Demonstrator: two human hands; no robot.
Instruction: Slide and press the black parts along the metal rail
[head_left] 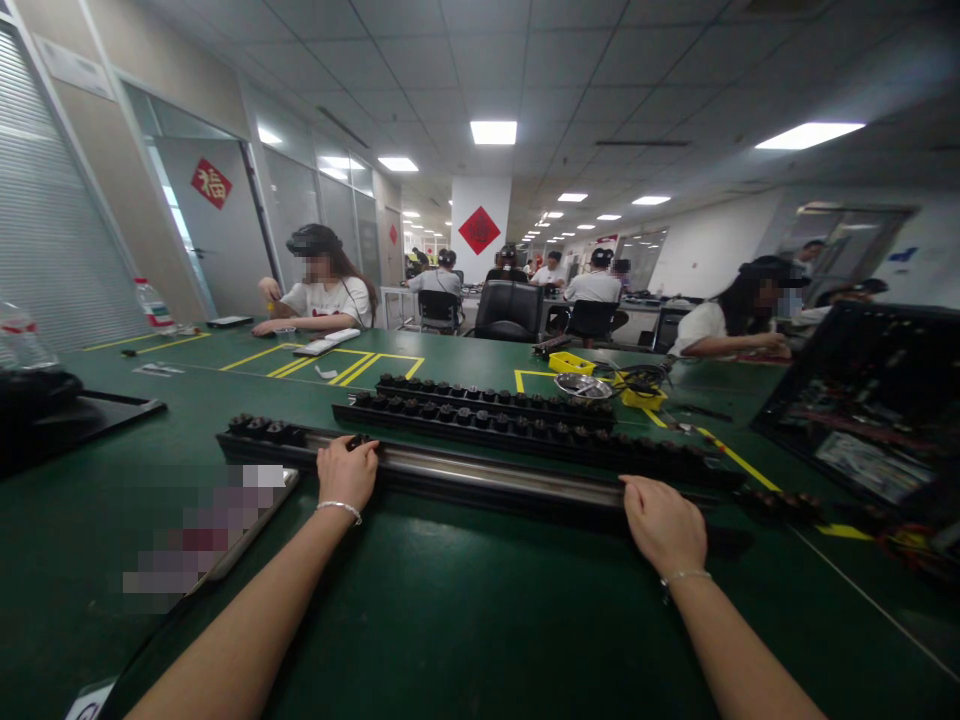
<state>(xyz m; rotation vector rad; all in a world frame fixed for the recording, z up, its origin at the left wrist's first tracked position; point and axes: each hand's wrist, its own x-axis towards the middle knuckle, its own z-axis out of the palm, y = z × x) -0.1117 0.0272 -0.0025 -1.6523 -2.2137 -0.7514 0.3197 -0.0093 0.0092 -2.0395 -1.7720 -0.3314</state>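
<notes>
A long black rail (480,478) with a shiny metal channel lies across the green table in front of me. Several small black knob-like parts (262,428) sit in its left end. My left hand (346,475) is closed at the rail's left portion, its fingers around a small black knob-like part (361,441). Toward the right end, my right hand (666,520) is closed over the rail's near edge, with the fingertips on the channel. Behind it lie two similar black rails, a nearer one (525,428) and a farther one (480,393), both lined with knob-like parts.
A phone-like slab (255,530) lies left of my left forearm. Beyond the rails are a metal dish (583,386), yellow bins (571,363) and cables. An opened black case (877,420) stands at right, a black tray (97,425) at left. Other people sit around the table.
</notes>
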